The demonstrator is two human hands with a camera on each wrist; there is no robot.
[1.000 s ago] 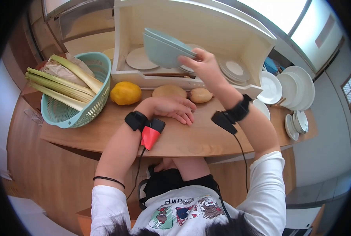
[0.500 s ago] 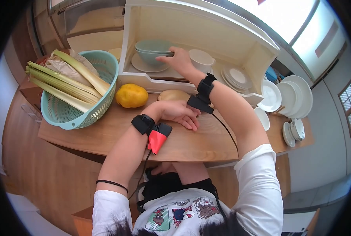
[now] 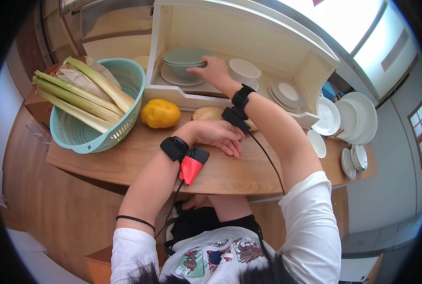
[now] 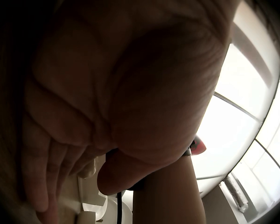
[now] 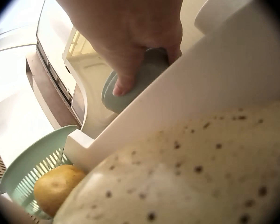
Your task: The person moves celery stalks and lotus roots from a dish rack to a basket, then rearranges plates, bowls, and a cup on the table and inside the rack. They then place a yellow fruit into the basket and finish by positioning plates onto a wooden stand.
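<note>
Two nested pale green bowls (image 3: 180, 67) stand over a white plate (image 3: 169, 81) at the left of the white cabinet. My right hand (image 3: 216, 73) pinches their right rim; the right wrist view shows the thumb on the outside of the bowls (image 5: 110, 95) and the other fingers partly hidden. My left hand (image 3: 220, 136) rests on the wooden table, fingers relaxed, holding nothing; its palm (image 4: 126, 88) fills much of the left wrist view. Just behind it lies a pale oblong vegetable (image 3: 208, 113), partly covered by the right wrist's strap.
A green colander (image 3: 134, 106) with long green-white stalks stands at the left, beside a yellow fruit (image 3: 160, 113). The cabinet (image 3: 268, 45) also holds a white cup (image 3: 244, 69) and stacked plates (image 3: 286, 92). More white plates (image 3: 328, 116) and bowls (image 3: 359, 157) stand at the right.
My right hand has lowered the tilted green bowls leftward into the cabinet, onto the plate, where they now sit upright. The left hand has barely moved on the table.
</note>
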